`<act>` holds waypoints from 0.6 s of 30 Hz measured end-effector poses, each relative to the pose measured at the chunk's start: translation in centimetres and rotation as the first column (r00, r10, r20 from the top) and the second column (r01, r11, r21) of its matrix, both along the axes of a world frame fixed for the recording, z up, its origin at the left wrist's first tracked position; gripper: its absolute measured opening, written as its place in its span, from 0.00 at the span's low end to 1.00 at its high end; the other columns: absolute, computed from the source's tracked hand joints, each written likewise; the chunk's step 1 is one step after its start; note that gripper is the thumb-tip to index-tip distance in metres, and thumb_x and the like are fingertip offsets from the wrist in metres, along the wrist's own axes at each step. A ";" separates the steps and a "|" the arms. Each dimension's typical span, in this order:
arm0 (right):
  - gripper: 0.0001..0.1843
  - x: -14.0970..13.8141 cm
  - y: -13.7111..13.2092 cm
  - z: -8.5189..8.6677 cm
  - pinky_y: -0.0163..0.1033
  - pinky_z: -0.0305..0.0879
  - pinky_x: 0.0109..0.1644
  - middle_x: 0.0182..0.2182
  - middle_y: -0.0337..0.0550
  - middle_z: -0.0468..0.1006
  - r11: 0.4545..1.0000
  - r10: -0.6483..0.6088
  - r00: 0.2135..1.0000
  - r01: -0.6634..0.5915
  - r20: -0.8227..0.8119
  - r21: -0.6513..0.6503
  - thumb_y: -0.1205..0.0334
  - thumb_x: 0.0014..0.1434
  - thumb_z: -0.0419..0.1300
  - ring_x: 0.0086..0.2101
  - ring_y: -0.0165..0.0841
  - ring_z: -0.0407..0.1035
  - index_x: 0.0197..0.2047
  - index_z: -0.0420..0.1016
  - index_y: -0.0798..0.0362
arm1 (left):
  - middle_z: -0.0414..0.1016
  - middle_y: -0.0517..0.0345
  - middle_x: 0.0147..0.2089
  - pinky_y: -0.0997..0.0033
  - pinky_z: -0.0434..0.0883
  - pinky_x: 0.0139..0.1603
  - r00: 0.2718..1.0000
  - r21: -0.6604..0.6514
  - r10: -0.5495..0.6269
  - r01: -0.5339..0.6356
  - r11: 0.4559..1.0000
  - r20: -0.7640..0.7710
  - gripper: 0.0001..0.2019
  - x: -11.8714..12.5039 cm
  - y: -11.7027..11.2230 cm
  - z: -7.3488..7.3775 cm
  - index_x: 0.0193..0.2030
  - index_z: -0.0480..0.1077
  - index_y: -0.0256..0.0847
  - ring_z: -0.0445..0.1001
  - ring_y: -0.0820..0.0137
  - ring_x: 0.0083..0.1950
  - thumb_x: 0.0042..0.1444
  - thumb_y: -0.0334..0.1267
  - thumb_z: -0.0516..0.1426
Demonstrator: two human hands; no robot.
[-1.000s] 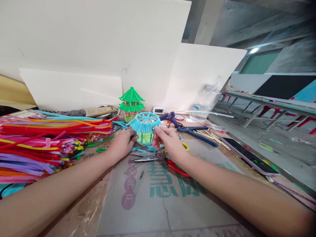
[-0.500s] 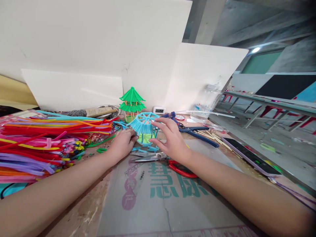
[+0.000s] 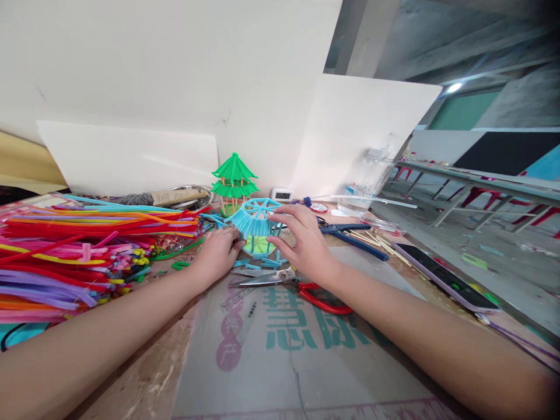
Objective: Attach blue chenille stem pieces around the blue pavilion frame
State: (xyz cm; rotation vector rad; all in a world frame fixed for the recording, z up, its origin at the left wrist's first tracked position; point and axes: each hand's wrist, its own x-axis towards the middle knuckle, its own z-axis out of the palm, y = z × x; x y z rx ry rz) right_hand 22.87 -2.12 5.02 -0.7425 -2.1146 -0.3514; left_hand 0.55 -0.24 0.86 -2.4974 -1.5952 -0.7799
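A small pavilion model [image 3: 250, 220] of light blue pipe cleaners, with a slatted roof ring and a yellow-green base, stands at the middle of the table. At its left edge, my left hand [image 3: 217, 251] is curled, thumb and forefinger close together; what lies between the fingertips is hidden. My right hand [image 3: 306, 242] is on the other side, its thumb and fingers apart, fingertips at the roof's right edge. Short blue pipe cleaner pieces [image 3: 271, 263] lie in front of the model. Nearer me rest scissors [image 3: 266, 279] with red handles, blades slightly parted.
Bundles of colourful pipe cleaners [image 3: 87, 251] fill the left. Behind the model stand a green tiered pavilion [image 3: 234, 178] and a small digital clock [image 3: 282, 194]. Blue-handled pliers [image 3: 359, 242], thin wooden sticks [image 3: 389, 248], a phone [image 3: 446, 277] and a clear plastic bottle [image 3: 361, 184] are on the right.
Both hands stay at the blue model, and my right hand shifts only very slightly. Nothing else visibly moves.
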 end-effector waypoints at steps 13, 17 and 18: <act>0.17 -0.4 0.1 0.3 0.50 0.60 0.59 0.50 0.52 0.73 0.999 0.026 1.000 -0.026 -0.018 -0.032 0.57 0.60 0.63 0.53 0.42 0.65 0.52 0.71 0.53 | 0.73 0.53 0.31 0.64 0.59 0.37 1.000 0.020 -0.004 0.004 1.000 0.001 0.13 0.1 0.0 -0.1 0.29 0.65 0.41 0.72 0.59 0.38 0.64 0.40 0.51; 0.19 -0.3 0.3 0.1 0.50 0.61 0.59 0.50 0.51 0.73 0.998 0.024 0.999 -0.026 -0.041 -0.059 0.56 0.60 0.63 0.53 0.42 0.66 0.52 0.71 0.51 | 0.73 0.53 0.31 0.64 0.59 0.37 1.000 0.015 -0.011 0.011 1.000 0.005 0.12 0.0 0.0 0.0 0.29 0.65 0.41 0.72 0.59 0.38 0.64 0.40 0.51; 0.21 -0.3 0.3 0.0 0.50 0.61 0.59 0.51 0.51 0.73 0.998 0.024 0.998 -0.027 -0.050 -0.064 0.55 0.59 0.64 0.53 0.42 0.66 0.54 0.71 0.51 | 0.73 0.53 0.31 0.64 0.59 0.37 1.000 0.014 -0.014 0.014 1.000 0.004 0.12 0.0 0.0 0.0 0.29 0.65 0.41 0.72 0.59 0.38 0.64 0.40 0.51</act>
